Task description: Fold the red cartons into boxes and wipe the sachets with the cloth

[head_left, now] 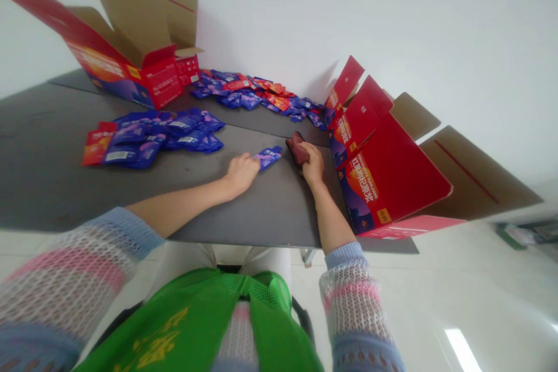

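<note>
Just left of the table's middle, my left hand (243, 175) is closed on one end of a blue-purple sachet (269, 157), whose printed other end sticks out toward the right. My right hand (313, 165) is wrapped round a dark red folded cloth (297, 148) resting at the tabletop. A small gap separates the cloth from the sachet. To the left lies a heap of blue sachets (187, 128), with a red-orange sachet (96, 145) at its near left end. Another long pile of blue and red sachets (248, 90) stretches along the back.
An open red carton (163, 84) with raised flaps stands at the back left. Open red cartons (370, 174) line the right side, close to my right forearm. The grey table (196, 209) meets a white wall behind. Its front edge runs just before my lap.
</note>
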Demonstrator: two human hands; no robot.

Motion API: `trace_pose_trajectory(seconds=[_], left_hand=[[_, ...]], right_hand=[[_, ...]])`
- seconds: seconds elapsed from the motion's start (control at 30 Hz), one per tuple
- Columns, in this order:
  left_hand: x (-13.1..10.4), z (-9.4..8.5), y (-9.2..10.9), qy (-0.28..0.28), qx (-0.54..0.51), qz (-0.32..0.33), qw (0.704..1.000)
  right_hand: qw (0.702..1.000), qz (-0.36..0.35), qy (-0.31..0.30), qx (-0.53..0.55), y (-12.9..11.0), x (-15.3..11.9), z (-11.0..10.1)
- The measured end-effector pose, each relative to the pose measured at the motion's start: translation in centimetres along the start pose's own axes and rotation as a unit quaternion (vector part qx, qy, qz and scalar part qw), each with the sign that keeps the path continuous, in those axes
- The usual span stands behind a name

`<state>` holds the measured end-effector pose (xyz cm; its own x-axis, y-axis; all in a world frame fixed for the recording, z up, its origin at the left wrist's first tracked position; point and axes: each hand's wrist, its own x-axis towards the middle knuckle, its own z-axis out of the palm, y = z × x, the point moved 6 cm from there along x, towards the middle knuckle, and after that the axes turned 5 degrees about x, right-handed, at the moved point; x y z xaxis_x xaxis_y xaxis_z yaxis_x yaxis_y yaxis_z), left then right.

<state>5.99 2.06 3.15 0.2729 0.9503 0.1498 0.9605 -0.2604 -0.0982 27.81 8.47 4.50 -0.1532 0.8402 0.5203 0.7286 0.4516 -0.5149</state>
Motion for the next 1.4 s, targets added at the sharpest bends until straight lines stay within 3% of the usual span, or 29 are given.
trace_pose_trajectory(seconds=[0.2,0.33,0.43,0.8,0.93,1.1,1.17,1.23,1.33,1.4], left_hand=[[0.0,-0.6,-0.1,-0.018,-0.014,0.001,1.000],[0.1,-0.8,-0.1,-0.017,-0.009,0.001,1.000],[0.2,-0.7,-0.1,-0.004,0.002,0.019,1.000],[0.1,-0.3,0.4,0.007,0.015,0.043,0.999],[0.4,-0.1,0.2,0.015,0.015,0.035,0.999],[0.4,-0.5,0.3,0.009,0.017,0.035,0.999],[0.3,-0.7,0.5,0.008,0.019,0.042,0.999],[0.3,-0.7,0.6,0.015,0.020,0.048,0.999],[0.4,-0.3,0.6,0.037,0.013,0.057,0.998],[0.5,0.0,0.6,0.051,0.006,0.062,0.997]], right_hand=[[0.983,-0.143,-0.015,0.113,-4.4,-1.0,-0.2],[0.956,-0.209,-0.185,0.092,-7.4,-2.3,2.9],[0.949,-0.186,-0.252,0.037,-7.2,-2.5,4.3],[0.976,-0.074,-0.189,-0.075,-3.5,-0.9,3.0],[0.985,-0.088,-0.149,-0.012,-3.1,-1.0,2.2],[0.978,-0.140,-0.096,0.120,-4.3,-1.5,1.4],[0.971,-0.160,-0.108,0.142,-5.1,-1.7,1.7],[0.960,-0.185,-0.161,0.137,-6.1,-2.1,2.5],[0.946,-0.199,-0.237,0.090,-7.0,-2.5,3.8],[0.949,-0.189,-0.247,0.056,-7.0,-2.4,4.2]])
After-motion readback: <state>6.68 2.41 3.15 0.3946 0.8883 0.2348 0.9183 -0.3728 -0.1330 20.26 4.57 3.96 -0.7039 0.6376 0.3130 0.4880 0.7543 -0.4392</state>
